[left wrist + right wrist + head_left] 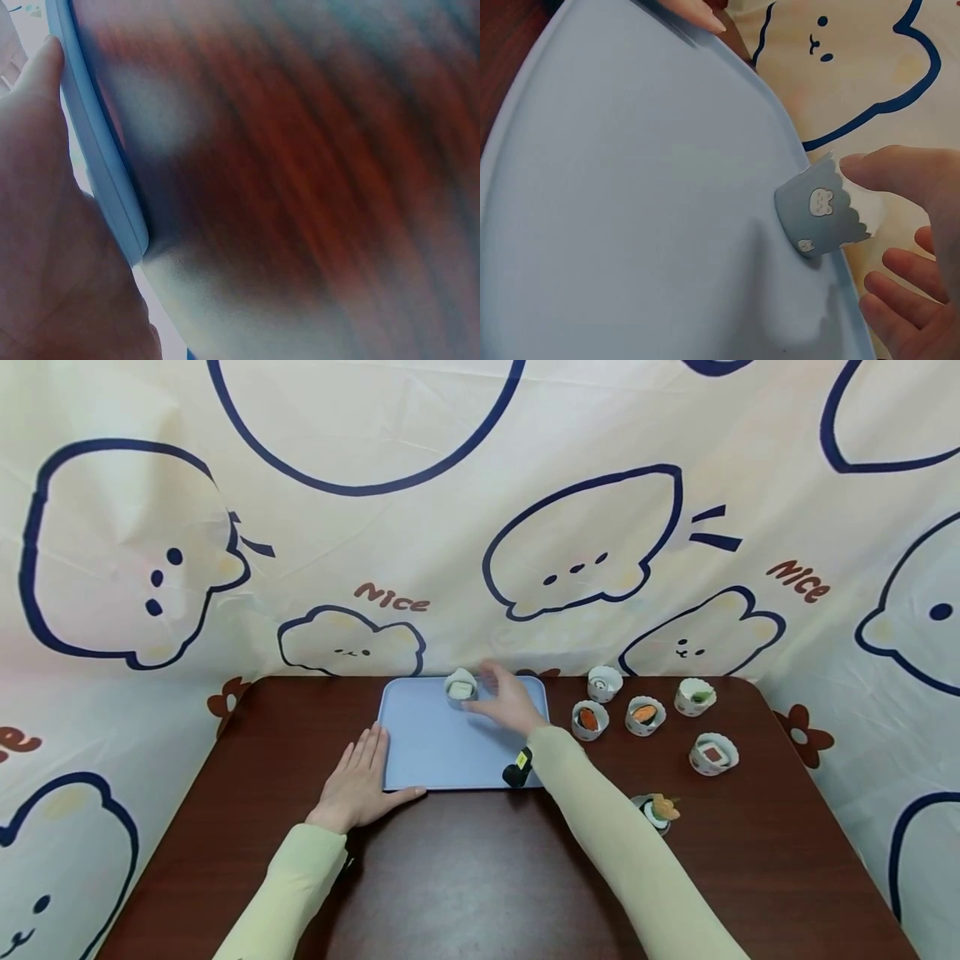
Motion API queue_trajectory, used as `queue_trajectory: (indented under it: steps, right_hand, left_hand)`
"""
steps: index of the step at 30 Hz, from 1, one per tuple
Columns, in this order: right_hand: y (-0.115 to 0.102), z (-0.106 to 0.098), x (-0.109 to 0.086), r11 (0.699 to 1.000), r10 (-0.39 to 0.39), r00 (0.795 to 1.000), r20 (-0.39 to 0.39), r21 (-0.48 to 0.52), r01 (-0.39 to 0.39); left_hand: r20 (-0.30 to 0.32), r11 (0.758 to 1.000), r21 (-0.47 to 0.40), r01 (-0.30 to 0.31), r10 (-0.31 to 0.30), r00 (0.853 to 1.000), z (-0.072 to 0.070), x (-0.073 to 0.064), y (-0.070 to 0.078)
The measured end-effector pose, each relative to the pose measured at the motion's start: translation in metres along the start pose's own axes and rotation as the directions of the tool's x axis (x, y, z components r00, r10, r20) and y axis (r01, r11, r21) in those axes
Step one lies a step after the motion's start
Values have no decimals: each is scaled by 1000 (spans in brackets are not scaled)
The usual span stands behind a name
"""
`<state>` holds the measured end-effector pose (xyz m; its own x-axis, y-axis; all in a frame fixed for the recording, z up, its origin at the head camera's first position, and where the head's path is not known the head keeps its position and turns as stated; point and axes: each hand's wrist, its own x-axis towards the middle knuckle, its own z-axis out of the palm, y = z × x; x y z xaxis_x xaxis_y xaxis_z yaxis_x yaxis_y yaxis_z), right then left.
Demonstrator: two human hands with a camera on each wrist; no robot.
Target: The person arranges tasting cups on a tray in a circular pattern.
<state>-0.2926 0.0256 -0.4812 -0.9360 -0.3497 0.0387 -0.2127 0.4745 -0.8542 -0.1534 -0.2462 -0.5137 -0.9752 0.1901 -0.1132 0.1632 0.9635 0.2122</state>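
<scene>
Nearest the person, one orange-topped cup [660,818] sits partly hidden beside the right sleeve [622,839]. The left hand [358,787] lies flat and spread on the table [450,877] at the near left corner of the tray [435,752], thumb along its front edge, gripping nothing. Further out, to the right, stand the square-filled cup [714,754], two orange-filled cups [588,720] [645,716], the green-filled cup [695,697] and the ring-filled cup [604,683], all on the table. At the tray's far edge, its cup [461,687] stands slightly left of middle. The right hand [512,700] is half open over there, thumb by the rim, other fingers loosely bent and apart from it; I can't tell whether the thumb touches. I'd call it early days: one cup on the tray, six off it. My count is seven cups, one tray, two hands.
</scene>
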Motion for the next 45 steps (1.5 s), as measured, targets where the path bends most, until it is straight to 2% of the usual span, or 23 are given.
queue_trajectory:
  steps: [10, 20, 34, 45]
  right_hand:
    - [-6, -8, -10, 999, -28, 1000, 0, 15, 28]
    - [-18, -18, -22, 996, -85, 996, -32, 15, 85]
    - [-37, -33, -43, 988, -156, 984, -81, -16, 155]
    - [-48, -43, -63, 970, -243, 965, -97, -9, 243]
  left_hand:
    - [-20, 1000, -24, -20, 19, 1000, -5, -5, 7]
    - [-30, 1000, 1, -23, 23, 999, -13, -9, 11]
    - [-24, 999, 17, -27, 28, 999, 2, -1, 0]
    - [-5, 1000, 16, -20, 21, 1000, 3, 1, -2]
